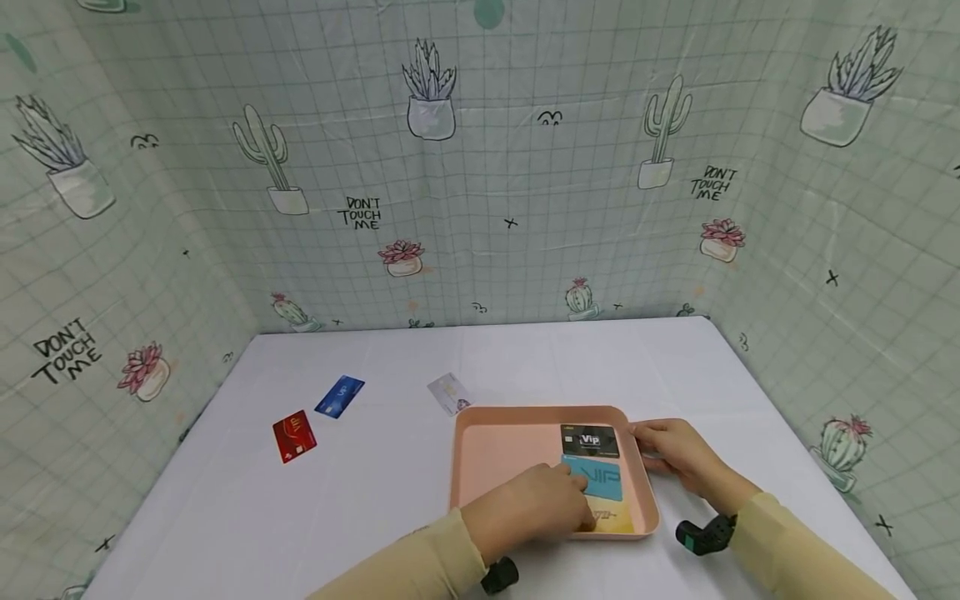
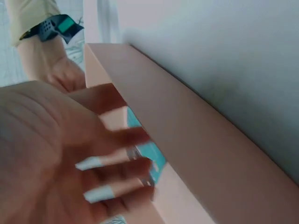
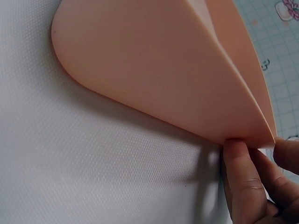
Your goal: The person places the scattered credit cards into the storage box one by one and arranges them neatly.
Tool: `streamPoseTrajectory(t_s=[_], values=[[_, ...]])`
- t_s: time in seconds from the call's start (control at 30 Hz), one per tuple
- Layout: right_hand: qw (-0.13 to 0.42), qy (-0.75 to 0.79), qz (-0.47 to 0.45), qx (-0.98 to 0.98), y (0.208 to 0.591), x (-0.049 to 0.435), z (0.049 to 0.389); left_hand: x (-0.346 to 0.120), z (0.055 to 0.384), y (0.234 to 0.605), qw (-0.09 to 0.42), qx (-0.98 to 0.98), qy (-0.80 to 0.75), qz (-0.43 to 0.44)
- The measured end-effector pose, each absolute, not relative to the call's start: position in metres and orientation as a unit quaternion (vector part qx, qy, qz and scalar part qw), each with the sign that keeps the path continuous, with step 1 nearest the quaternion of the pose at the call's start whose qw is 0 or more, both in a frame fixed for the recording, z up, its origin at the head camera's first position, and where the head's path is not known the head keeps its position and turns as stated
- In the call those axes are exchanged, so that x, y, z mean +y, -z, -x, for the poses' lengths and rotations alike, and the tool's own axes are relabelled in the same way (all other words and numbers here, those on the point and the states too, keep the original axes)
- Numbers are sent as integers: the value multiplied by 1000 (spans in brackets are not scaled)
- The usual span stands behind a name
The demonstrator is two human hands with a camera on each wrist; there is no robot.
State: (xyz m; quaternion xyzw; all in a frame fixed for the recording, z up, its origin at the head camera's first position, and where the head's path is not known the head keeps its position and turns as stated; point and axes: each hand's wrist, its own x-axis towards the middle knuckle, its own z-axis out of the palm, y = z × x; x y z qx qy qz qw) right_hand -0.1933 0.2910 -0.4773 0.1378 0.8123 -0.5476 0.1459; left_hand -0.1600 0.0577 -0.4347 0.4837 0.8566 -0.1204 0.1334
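A pink tray (image 1: pixel 510 433) lies on the table, its right part holding a black VIP card (image 1: pixel 589 450), a light blue card (image 1: pixel 603 477) and a yellow card (image 1: pixel 615 518) in a column. My left hand (image 1: pixel 534 507) reaches over the tray's near side, fingertips down by the light blue and yellow cards. In the left wrist view its fingers (image 2: pixel 124 170) look spread and loosely bent, with nothing visibly gripped. At the tray's right wall, my right hand (image 1: pixel 682 454) pinches the edge, thumb at the rim and fingers (image 3: pixel 245 175) against the outside.
Left of the tray, a red card (image 1: pixel 294 436) and a dark blue card (image 1: pixel 340 397) lie on the white table (image 1: pixel 360 500). A silvery card (image 1: pixel 448 392) lies by the tray's far left corner. A patterned cloth (image 1: pixel 480 183) encloses the table's back and sides.
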Motion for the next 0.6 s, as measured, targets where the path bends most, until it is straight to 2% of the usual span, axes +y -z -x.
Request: streamPoseTrajectory(t_s=[0.17,0.37,0.6], values=[[143,554,-134,809,477,292,195,62,167,437,59,847,130,-513],[141,557,-136,807,478,291,193,75,170,442,79,856,154,-486],[134,558,-129,809,477,292,191,86,169,446,63,866,168,-467]])
